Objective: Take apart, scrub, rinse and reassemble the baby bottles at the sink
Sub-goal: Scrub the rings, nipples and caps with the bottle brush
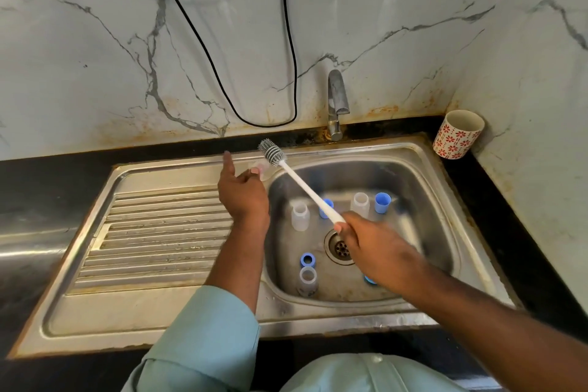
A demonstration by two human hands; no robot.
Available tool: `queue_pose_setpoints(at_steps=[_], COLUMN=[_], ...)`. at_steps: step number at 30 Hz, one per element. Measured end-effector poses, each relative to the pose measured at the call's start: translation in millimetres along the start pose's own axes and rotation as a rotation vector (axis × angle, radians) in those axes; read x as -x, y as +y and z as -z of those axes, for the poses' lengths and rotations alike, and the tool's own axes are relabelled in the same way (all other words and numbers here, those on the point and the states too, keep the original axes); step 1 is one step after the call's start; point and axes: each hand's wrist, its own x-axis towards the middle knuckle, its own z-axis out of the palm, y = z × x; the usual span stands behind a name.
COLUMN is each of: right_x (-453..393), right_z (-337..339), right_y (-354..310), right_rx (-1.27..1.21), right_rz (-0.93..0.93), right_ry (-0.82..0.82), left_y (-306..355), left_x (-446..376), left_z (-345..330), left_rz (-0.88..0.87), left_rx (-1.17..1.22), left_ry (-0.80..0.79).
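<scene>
My right hand (375,251) grips the white handle of a bottle brush (305,188). Its grey bristle head (270,151) is raised over the sink's back left corner. My left hand (241,194) is just beside the head, index finger straight, the other fingers pinching a small clear piece (261,166) that looks like a teat. In the basin (413,175) stand three clear bottles (300,216) (360,204) (307,282). A blue cap (382,202) and a blue ring (307,259) also sit in the basin. Another blue part (326,210) shows behind the handle, and one (369,279) is half hidden under my right wrist.
The tap (337,105) stands at the back of the sink with no water running. A ribbed drainboard (159,232) lies to the left. A red-flowered cup (458,134) sits in the right corner of the black counter. Cables (291,41) hang down the marble wall.
</scene>
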Motion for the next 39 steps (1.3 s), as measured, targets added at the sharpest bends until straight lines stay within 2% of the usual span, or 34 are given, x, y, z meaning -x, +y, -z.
queue_pose_setpoints(at_steps=[3, 7, 10, 11, 13, 14, 17, 18, 21, 23, 25, 26, 31, 32, 36, 37, 39], right_x=[3.5, 9.1, 7.0, 6.4, 10.5, 15.1, 16.0, 13.7, 18.8, 24.1, 13.9, 7.5, 34.5, 39.0, 6.8, 0.3, 1.5], right_z=[2.6, 12.6, 13.3, 12.8, 11.4, 10.2, 9.1, 9.4, 6.2, 2.4, 2.3, 3.7, 4.6, 2.9, -1.3, -1.3, -2.8], right_y=[1.9, 9.7, 0.1, -2.5, -5.0, -6.2, -9.4, -9.5, -5.6, -1.7, -2.9, -2.0, 12.3, 12.0, -7.3, -9.8, -2.3], right_rx=[-0.013, -0.007, -0.120, -0.148, -0.132, -0.123, -0.205, -0.229, -0.147, -0.147, -0.187, -0.196, -0.137, -0.114, -0.174, -0.164, -0.110], right_rz=[0.004, 0.014, -0.029, -0.039, -0.035, -0.041, -0.072, -0.079, -0.055, -0.074, -0.081, -0.087, -0.051, -0.048, -0.075, -0.055, -0.023], right_ry=[-0.034, -0.055, -0.068, -0.062, -0.067, -0.075, -0.071, -0.061, -0.077, -0.094, -0.056, -0.042, -0.041, -0.063, -0.062, -0.064, -0.058], left_y=[-4.1, -11.4, -14.3, -14.5, -13.7, -12.1, -14.1, -15.1, -21.3, -19.9, -21.6, -22.1, -13.7, -15.7, -23.6, -23.8, -22.5], left_x=[3.5, -5.8, 2.0, 3.8, -0.5, -3.6, 4.0, 5.3, -8.4, -10.1, 1.4, 8.0, -22.1, -26.5, 12.0, 19.9, 15.6], left_z=[2.8, 10.6, 3.4, 2.2, 3.1, 3.4, -0.8, -3.5, 0.8, 4.3, -1.7, -5.1, 7.1, 10.8, -4.6, -6.7, -7.5], left_rz=[-0.203, -0.381, -0.538, -0.561, -0.564, -0.563, -0.606, -0.593, -0.459, -0.503, -0.613, -0.640, -0.505, -0.494, -0.671, -0.733, -0.731], left_rx=[-0.269, -0.440, -0.540, -0.545, -0.541, -0.516, -0.437, -0.422, -0.314, -0.268, -0.346, -0.385, -0.428, -0.449, -0.419, -0.447, -0.436], left_ry=[-0.070, -0.134, -0.242, -0.220, -0.101, -0.099, -0.277, -0.265, -0.091, -0.159, -0.304, -0.321, 0.040, 0.056, -0.256, -0.269, -0.149])
